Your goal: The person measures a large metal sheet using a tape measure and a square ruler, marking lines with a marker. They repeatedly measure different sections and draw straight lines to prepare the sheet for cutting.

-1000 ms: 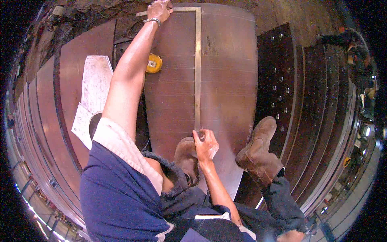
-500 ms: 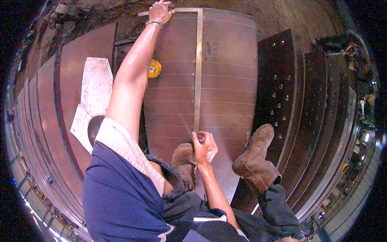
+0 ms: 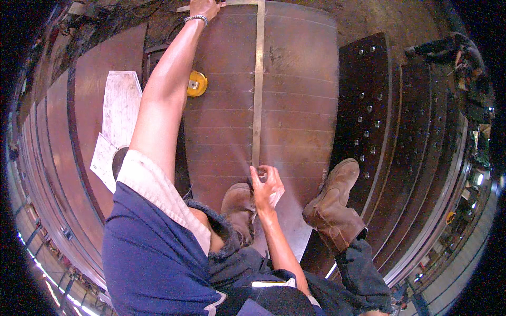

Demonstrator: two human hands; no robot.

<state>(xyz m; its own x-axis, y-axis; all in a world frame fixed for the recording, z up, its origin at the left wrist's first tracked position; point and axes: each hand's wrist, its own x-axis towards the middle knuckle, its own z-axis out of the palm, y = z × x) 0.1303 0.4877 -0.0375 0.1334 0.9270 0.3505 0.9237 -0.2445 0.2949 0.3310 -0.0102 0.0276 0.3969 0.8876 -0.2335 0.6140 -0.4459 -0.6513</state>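
Note:
A large L-shaped steel square [image 3: 258, 95] lies flat on a brown steel plate [image 3: 303, 89] ruled with several thin crosswise lines. At the far edge, my left hand [image 3: 205, 7] is closed over the square's short leg, partly cut off by the picture's top. My right hand [image 3: 269, 188] is at the near end of the long leg, thumb and fingers curled into a pinch. Whatever it holds is too small to make out. A round yellow tape measure or reel [image 3: 197, 84] sits beside my left forearm at the plate's left edge.
My brown boots [image 3: 337, 187] rest on the plates at either side of my right hand. White sheets [image 3: 120, 102] lie on a plate to the left, with a dark round thing partly hidden by my sleeve. Plates with rows of holes [image 3: 363, 105] are stacked at right.
The whole view has shifted, so the plate and my left hand appear higher in the picture. Both hands keep nearly the same places along the square.

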